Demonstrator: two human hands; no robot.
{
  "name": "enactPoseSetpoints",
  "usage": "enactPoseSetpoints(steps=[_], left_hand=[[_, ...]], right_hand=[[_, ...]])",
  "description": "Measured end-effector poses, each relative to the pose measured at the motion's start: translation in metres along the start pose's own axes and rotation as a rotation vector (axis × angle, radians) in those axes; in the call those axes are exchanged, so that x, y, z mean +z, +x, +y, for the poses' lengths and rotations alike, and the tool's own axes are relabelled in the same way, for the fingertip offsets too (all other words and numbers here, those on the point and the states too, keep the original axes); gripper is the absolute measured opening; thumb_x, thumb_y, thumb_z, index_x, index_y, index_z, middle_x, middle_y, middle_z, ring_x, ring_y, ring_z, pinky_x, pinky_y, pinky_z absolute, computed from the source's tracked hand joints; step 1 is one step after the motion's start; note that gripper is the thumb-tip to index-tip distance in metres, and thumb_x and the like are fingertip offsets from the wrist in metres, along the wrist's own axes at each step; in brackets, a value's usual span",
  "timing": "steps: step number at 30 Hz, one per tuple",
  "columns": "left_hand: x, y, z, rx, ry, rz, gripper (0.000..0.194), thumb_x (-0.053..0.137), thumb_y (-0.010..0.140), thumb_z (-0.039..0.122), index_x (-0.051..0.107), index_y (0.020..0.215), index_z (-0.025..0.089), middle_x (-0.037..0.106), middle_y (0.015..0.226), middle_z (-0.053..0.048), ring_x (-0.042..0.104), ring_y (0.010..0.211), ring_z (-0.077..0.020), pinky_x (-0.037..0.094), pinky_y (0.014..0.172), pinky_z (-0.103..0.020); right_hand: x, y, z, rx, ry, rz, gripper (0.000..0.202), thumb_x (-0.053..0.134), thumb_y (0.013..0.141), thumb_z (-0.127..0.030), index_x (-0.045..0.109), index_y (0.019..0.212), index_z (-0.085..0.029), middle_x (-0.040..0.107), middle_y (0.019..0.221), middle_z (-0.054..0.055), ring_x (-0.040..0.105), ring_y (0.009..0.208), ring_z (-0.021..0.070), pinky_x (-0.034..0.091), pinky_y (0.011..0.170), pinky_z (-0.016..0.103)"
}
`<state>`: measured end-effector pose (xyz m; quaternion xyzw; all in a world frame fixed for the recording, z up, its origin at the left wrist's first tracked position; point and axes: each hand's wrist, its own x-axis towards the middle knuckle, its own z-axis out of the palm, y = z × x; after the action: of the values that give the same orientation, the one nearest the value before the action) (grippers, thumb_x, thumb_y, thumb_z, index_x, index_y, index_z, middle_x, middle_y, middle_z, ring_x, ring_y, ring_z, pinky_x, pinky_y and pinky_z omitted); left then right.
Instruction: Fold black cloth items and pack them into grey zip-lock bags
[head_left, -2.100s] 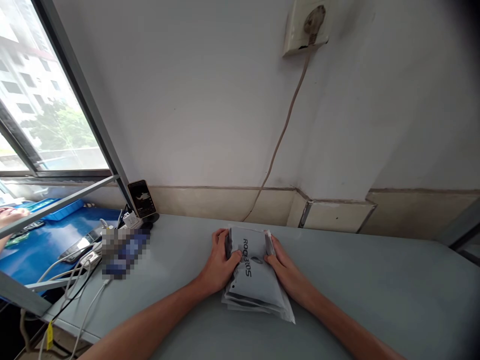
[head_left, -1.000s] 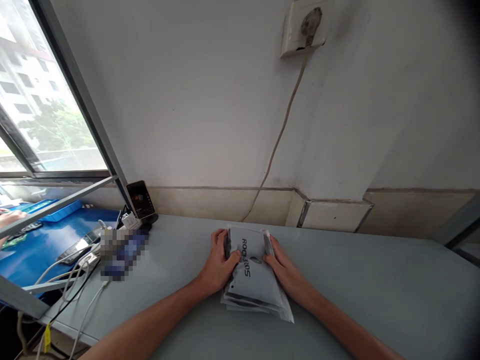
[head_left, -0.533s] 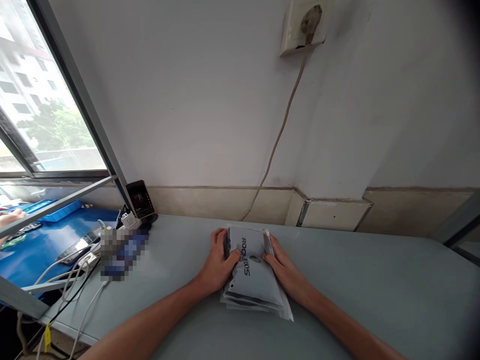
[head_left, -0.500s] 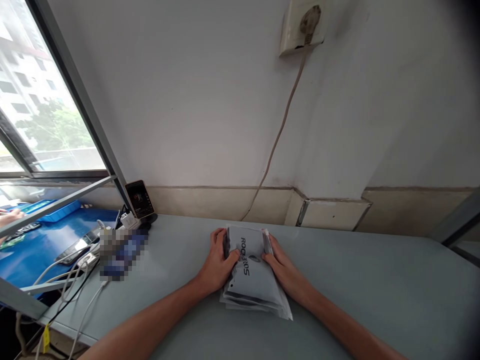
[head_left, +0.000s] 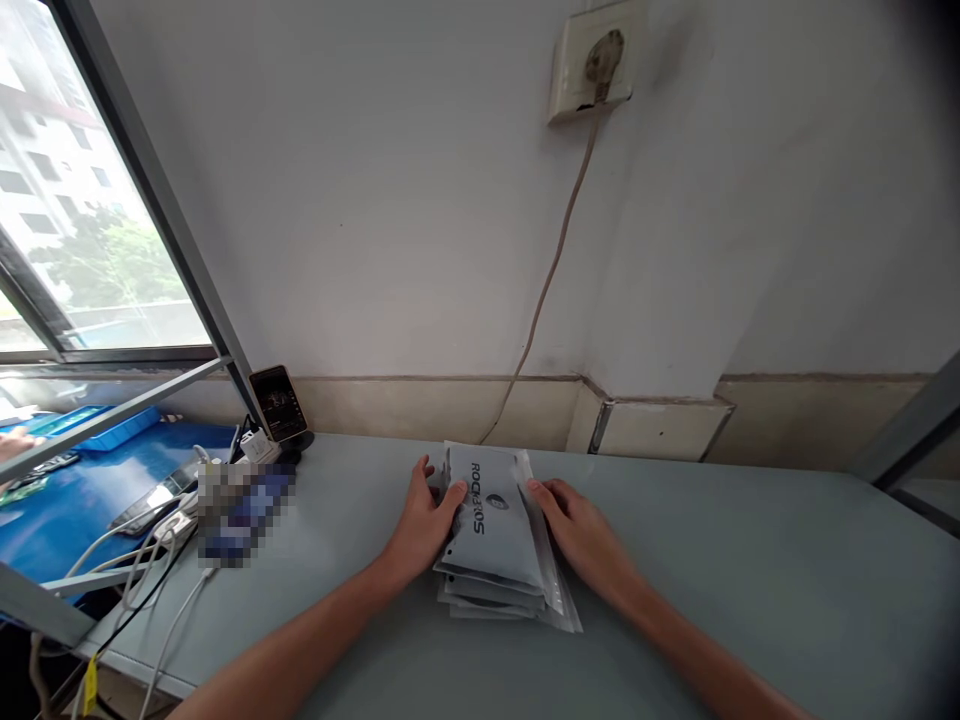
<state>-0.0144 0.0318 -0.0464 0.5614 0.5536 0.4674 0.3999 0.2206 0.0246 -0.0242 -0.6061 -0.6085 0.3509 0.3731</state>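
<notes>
A stack of flat plastic packets with dark lettering on the top one lies on the grey-green table in front of me. The packets overlap unevenly at the near edge. At the stack's left side is my left hand, its thumb on the top packet's edge and its fingers apart beyond it. My right hand pinches the clear right edge of the packets between thumb and curled fingers.
At the left stand a propped phone, a pixelated object and tangled white cables. A metal frame separates a blue surface, where part of another person's hand shows. A cord hangs from the wall socket.
The top packet has shifted slightly left and away, showing more of the packets below. My left hand has loosened and spread its fingers; my right hand has moved a little outward.
</notes>
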Motion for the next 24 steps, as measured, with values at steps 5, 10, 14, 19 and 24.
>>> enactPoseSetpoints(steps=[5, 10, 14, 19, 24], left_hand=[[0.001, -0.007, 0.023, -0.151, -0.161, -0.056, 0.089, 0.061, 0.092, 0.07, 0.027, 0.157, 0.02, 0.045, 0.157, -0.02, 0.055, 0.136, -0.0326, 0.05, 0.109, -0.042], [0.004, -0.018, 0.034, -0.024, -0.221, -0.125, 0.087, 0.066, 0.093, 0.063, 0.023, 0.159, 0.028, 0.038, 0.163, -0.014, 0.048, 0.144, -0.031, 0.046, 0.115, -0.042], [0.003, -0.022, 0.037, 0.145, -0.188, -0.12, 0.098, 0.074, 0.091, 0.053, 0.011, 0.162, 0.029, 0.034, 0.165, -0.013, 0.041, 0.149, -0.0283, 0.038, 0.122, -0.043], [-0.004, -0.026, 0.04, 0.53, 0.014, -0.043, 0.116, 0.083, 0.085, 0.043, -0.001, 0.165, 0.034, 0.017, 0.171, -0.013, 0.024, 0.156, -0.034, 0.027, 0.127, -0.052], [-0.008, -0.022, 0.027, 0.893, 0.138, -0.068, 0.122, 0.081, 0.087, 0.042, -0.013, 0.164, 0.036, 0.008, 0.173, -0.015, 0.014, 0.158, -0.0443, 0.018, 0.127, -0.065]], right_hand=[[0.001, -0.012, -0.009, -0.029, 0.025, -0.123, 0.059, 0.04, 0.096, -0.074, 0.07, 0.114, -0.026, 0.077, 0.117, 0.01, 0.069, 0.109, 0.0366, 0.054, 0.091, 0.05], [0.013, -0.018, -0.008, -0.076, 0.223, -0.213, 0.061, 0.044, 0.099, -0.071, 0.055, 0.14, -0.028, 0.064, 0.144, 0.008, 0.062, 0.128, 0.0324, 0.052, 0.106, 0.046], [0.021, -0.019, -0.004, -0.171, 0.308, -0.171, 0.062, 0.045, 0.1, -0.067, 0.042, 0.151, -0.032, 0.054, 0.154, 0.006, 0.051, 0.141, 0.03, 0.046, 0.116, 0.044], [0.015, -0.021, -0.009, -0.278, 0.313, 0.002, 0.08, 0.066, 0.09, -0.064, 0.032, 0.155, -0.03, 0.054, 0.153, 0.011, 0.05, 0.142, 0.0347, 0.051, 0.112, 0.048], [0.012, -0.027, -0.005, -0.395, 0.331, 0.0, 0.064, 0.075, 0.085, -0.057, 0.05, 0.135, -0.026, 0.072, 0.115, 0.012, 0.07, 0.106, 0.033, 0.064, 0.083, 0.041]])
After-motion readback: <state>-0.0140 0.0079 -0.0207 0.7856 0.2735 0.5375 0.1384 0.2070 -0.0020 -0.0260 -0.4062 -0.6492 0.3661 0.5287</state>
